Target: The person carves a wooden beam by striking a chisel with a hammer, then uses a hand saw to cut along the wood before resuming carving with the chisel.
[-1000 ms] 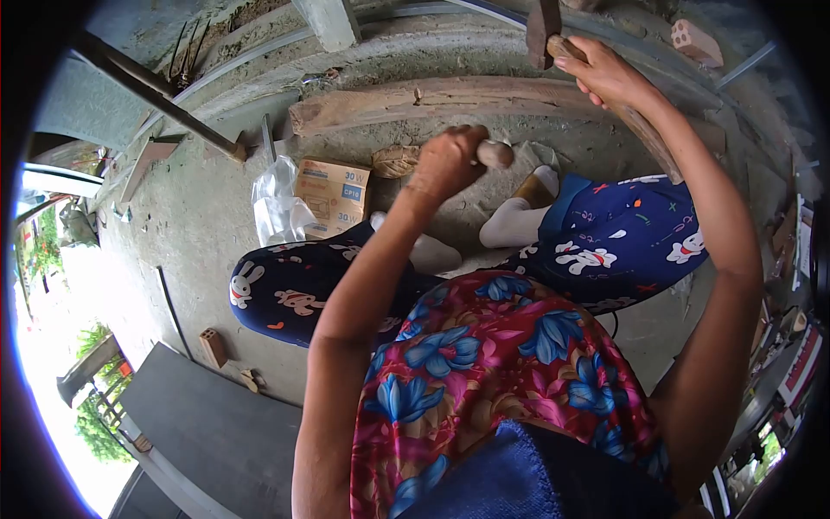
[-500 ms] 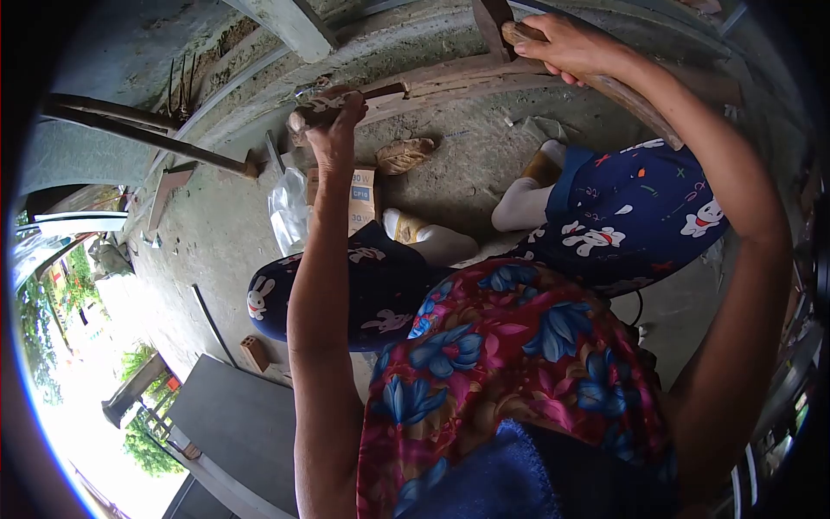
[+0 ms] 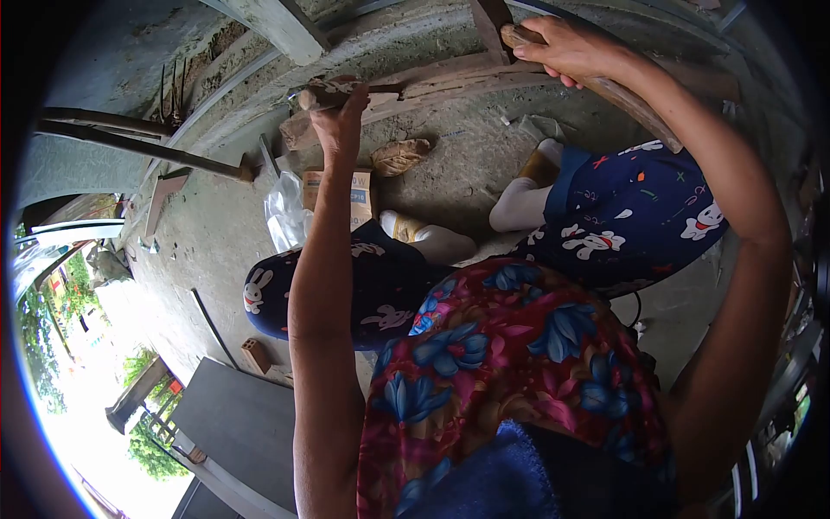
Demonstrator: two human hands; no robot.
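My left hand (image 3: pixel 339 125) is closed around a short, thick brown wooden piece (image 3: pixel 322 95), whose rounded end points left. A thin dark strip (image 3: pixel 386 90) sticks out to the right of this hand. Just below and beyond it lies a long wooden beam (image 3: pixel 441 84), its near end beside my wrist. At upper right, my right hand (image 3: pixel 571 50) wraps around a long, worn wooden handle (image 3: pixel 635 112). The handle's blunt left end overlaps a dark brown upright piece (image 3: pixel 491 30) in this view.
My feet in white socks and sandals (image 3: pixel 406 229) rest on the concrete floor. Between them and the beam are a cardboard box (image 3: pixel 361 201), a clear plastic bag (image 3: pixel 288 210) and a crumpled brown item (image 3: pixel 400 157). A brick (image 3: pixel 255 355) and grey panel (image 3: pixel 233 415) lie lower left.
My left hand has shifted slightly up and turned, showing more of the beam's near end below the wooden piece. My right hand looks almost the same.
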